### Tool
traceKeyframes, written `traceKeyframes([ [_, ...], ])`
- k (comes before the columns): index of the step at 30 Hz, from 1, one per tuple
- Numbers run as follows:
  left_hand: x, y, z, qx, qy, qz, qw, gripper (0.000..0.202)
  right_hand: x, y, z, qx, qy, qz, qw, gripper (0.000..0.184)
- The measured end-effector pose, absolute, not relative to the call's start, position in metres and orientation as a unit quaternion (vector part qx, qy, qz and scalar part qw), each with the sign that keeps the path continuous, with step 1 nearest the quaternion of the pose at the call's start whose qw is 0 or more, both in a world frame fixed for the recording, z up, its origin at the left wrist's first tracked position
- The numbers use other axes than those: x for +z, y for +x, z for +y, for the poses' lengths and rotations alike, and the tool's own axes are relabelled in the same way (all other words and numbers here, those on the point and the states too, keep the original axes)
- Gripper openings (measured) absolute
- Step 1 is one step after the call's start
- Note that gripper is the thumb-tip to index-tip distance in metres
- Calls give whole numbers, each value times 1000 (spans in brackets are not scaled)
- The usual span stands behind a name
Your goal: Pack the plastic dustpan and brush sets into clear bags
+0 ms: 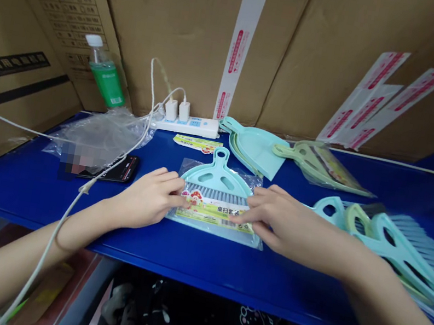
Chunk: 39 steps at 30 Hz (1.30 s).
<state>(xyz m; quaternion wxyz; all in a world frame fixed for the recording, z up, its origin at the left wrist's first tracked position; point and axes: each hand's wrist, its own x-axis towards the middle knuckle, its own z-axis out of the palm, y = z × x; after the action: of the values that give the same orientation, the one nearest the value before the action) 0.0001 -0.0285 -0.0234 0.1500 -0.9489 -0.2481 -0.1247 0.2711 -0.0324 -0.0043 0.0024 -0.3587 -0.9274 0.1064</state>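
A light-blue dustpan and brush set (218, 176) lies flat in a clear plastic bag, its handle pointing away from me. Across its lower half shows a yellow-green label card (211, 209) with a red mushroom picture. My left hand (153, 196) is closed at the bag's left edge, thumb on the card's end. On the right edge my right hand (281, 223) is closed too, with its index finger stretched over the card. Beneath the card the brush's grey-blue bristles are partly hidden.
Behind the set lie blue dustpans (259, 147), a bagged green set (325, 164) and a loose label card (197, 144). Several brushes (406, 249) are piled right. Plastic bags (100, 135), a phone (116, 168), a bottle (106, 77), a power strip (202, 127) and a hanging white cable (86, 185) are also here.
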Motion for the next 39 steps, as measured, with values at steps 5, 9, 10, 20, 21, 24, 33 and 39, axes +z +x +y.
traceKeyframes([
  [5, -23, -6, -27, -130, -944, -271, 139, 33, 0, 277, -32, 138, -379, -915, -6, 41],
  [9, -24, -8, -24, -146, -942, -277, 122, 35, 3, 281, -31, 142, -404, -904, -3, 40],
  [10, -24, -8, -24, -147, -941, -280, 119, 34, 4, 282, -31, 144, -412, -900, -2, 39],
  [20, -26, -5, -23, -131, -932, -331, 73, 30, 12, 281, -31, 157, -473, -866, -32, 39],
  [21, -26, -5, -23, -130, -931, -335, 71, 29, 12, 281, -31, 155, -476, -865, -37, 38],
  [24, -26, -4, -24, -129, -931, -336, 66, 27, 10, 281, -30, 147, -478, -865, -43, 32],
  [33, -24, -7, -25, -114, -942, -309, 57, 24, 5, 279, -32, 146, -473, -868, -40, 27],
  [39, -23, -6, -25, -119, -946, -301, 31, 25, 3, 277, -30, 136, -480, -866, -11, 28],
])
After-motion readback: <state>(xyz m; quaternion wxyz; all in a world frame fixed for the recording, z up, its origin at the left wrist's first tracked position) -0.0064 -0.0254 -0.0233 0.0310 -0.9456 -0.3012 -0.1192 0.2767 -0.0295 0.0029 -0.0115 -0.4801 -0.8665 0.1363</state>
